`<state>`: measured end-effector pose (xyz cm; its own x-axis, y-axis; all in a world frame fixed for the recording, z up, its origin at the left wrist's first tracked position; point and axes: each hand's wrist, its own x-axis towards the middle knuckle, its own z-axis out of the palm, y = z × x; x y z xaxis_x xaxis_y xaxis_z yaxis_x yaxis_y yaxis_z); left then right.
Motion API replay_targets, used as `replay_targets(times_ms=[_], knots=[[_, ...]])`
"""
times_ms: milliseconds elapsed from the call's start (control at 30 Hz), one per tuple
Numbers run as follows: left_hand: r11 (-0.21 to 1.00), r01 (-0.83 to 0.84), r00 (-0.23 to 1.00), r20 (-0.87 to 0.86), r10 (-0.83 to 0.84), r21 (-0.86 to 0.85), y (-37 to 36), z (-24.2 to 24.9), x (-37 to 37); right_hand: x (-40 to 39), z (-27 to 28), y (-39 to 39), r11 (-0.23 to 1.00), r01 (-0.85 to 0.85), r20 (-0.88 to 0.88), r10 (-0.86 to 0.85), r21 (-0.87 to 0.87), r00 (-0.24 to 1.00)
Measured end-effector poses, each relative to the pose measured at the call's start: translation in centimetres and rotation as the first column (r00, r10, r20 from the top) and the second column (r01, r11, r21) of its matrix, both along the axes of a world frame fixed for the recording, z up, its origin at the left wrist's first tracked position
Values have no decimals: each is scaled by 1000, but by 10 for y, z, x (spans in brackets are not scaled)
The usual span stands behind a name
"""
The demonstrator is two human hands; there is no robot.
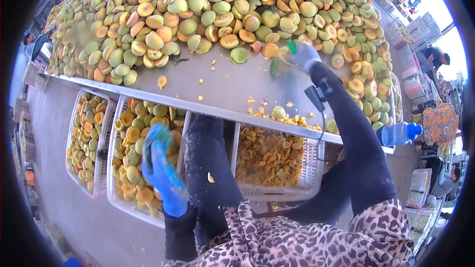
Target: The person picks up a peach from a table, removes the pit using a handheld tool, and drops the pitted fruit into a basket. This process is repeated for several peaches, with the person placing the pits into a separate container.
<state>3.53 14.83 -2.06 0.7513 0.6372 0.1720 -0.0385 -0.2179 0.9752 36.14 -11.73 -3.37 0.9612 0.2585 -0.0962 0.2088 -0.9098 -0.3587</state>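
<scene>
My right hand, in a pale grey glove, reaches over the metal table at the near edge of the fruit pile. Its fingers are curled together, and a bright green piece sticks up at them; what they hold I cannot make out. Just left of the fingers are an orange fruit half and a green leaf. My left hand, in a blue glove, hangs over a white crate of fruit halves, its fingers smeared by motion. A big heap of green and orange halved stone fruit covers the far table.
Under the table edge stand a crate of brownish fruit scraps and another crate of halves at left. A clear bottle with a blue cap is at the right. A small black device with a cable hangs by my right forearm. People work at the far right.
</scene>
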Motion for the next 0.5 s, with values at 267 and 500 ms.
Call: replay_targets(times_ms=[267, 500], knots=[[436, 595, 803, 494, -332, -675, -123, -1, 49, -220, 42, 11, 748, -235, 124, 203, 620, 971], [-67, 467, 807, 456, -376, -882, -126, -9, 9, -320, 45, -19, 907, -276, 329, 168, 318, 929]])
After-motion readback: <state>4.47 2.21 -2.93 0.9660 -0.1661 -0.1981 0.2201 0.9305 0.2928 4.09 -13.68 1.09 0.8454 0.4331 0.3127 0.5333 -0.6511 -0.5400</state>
